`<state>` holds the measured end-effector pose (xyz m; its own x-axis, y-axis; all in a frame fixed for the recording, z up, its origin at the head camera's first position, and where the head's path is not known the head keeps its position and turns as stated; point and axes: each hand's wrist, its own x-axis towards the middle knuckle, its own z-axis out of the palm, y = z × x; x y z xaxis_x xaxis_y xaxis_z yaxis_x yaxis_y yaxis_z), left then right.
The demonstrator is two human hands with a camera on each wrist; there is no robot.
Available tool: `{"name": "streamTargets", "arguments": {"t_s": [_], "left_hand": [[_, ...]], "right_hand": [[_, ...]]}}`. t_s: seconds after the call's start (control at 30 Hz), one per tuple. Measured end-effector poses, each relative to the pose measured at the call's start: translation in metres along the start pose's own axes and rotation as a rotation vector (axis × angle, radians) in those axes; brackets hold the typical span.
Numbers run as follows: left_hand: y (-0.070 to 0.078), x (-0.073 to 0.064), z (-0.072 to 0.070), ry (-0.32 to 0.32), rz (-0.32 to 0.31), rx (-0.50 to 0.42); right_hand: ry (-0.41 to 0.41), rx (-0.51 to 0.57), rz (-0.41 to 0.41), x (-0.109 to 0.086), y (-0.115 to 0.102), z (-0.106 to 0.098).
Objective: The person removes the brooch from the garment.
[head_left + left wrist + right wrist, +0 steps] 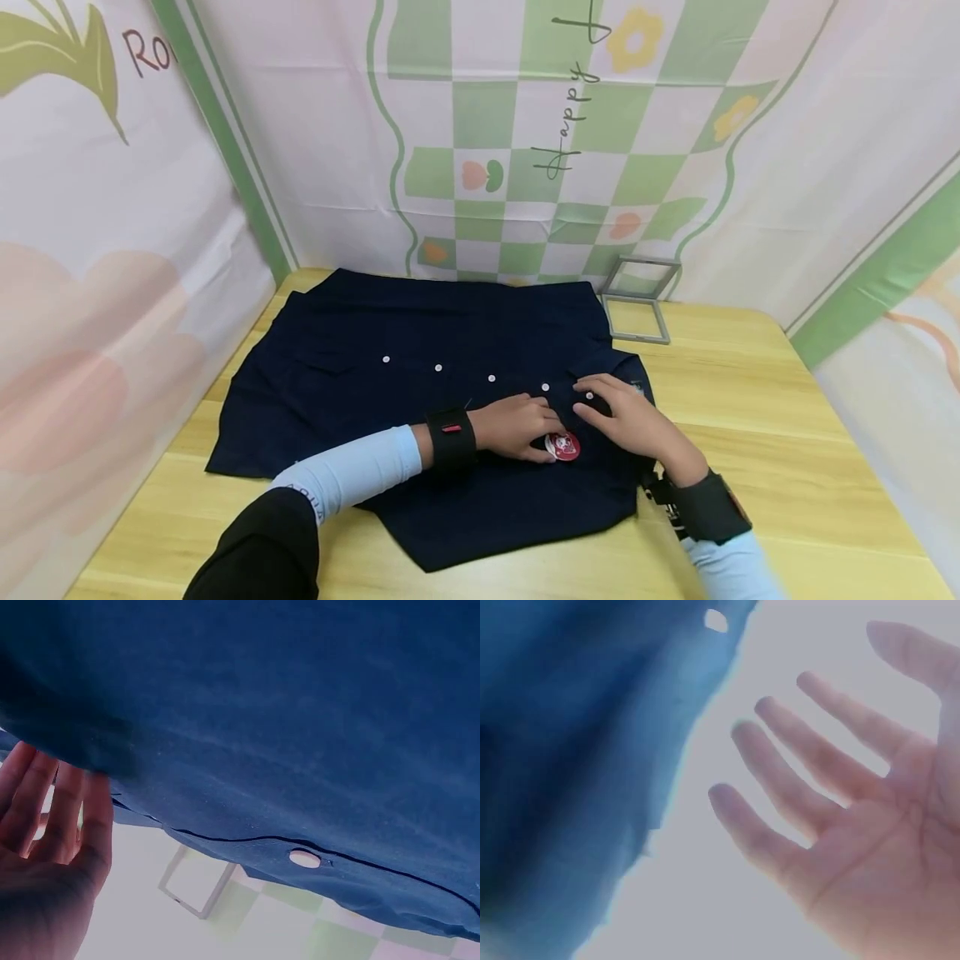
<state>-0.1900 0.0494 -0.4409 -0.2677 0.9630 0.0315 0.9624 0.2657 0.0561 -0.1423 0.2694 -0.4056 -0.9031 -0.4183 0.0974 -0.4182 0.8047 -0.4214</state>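
A dark navy button shirt (450, 325) lies spread on the table, a row of white buttons (491, 378) along its front. On its near half, close to the collar, sits a round red badge (567, 447) with a white cartoon figure. My left hand (517, 427) rests on the cloth, fingertips and thumb at the badge's left edge; its fingers (66, 799) look fairly straight, the tips hidden by fabric. Over the collar (626, 364) end is my right hand (630, 417), thumb and fingers apart around the top button. Spread, empty fingers (780, 776) show in the right wrist view.
A grey two-panel frame (637, 319) stands at the back of the wooden table (750, 400), beside the shirt. Printed cloth (480, 117) hangs behind the table and on both sides. Black bands (452, 437) circle both wrists.
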Motion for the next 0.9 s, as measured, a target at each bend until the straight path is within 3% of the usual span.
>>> {"name": "streamTargets", "arguments": {"t_s": [0.17,0.27,0.37,0.53,0.9], "left_hand": [[0.001,-0.001,-0.003,-0.009,-0.011,-0.039],[0.002,-0.001,-0.004,0.003,-0.010,-0.021],[0.003,0.000,-0.005,0.022,0.000,0.021],[0.006,0.000,-0.006,0.059,0.031,0.075],[0.005,-0.002,-0.008,0.090,-0.002,0.021]], "right_hand": [[-0.171,0.016,-0.027,-0.001,-0.014,-0.024],[-0.285,0.039,-0.038,0.000,-0.021,-0.029],[-0.348,0.059,-0.046,0.003,-0.025,-0.028],[-0.401,0.091,-0.001,0.006,-0.029,-0.023],[-0.471,0.060,0.049,0.010,-0.031,-0.008]]}}
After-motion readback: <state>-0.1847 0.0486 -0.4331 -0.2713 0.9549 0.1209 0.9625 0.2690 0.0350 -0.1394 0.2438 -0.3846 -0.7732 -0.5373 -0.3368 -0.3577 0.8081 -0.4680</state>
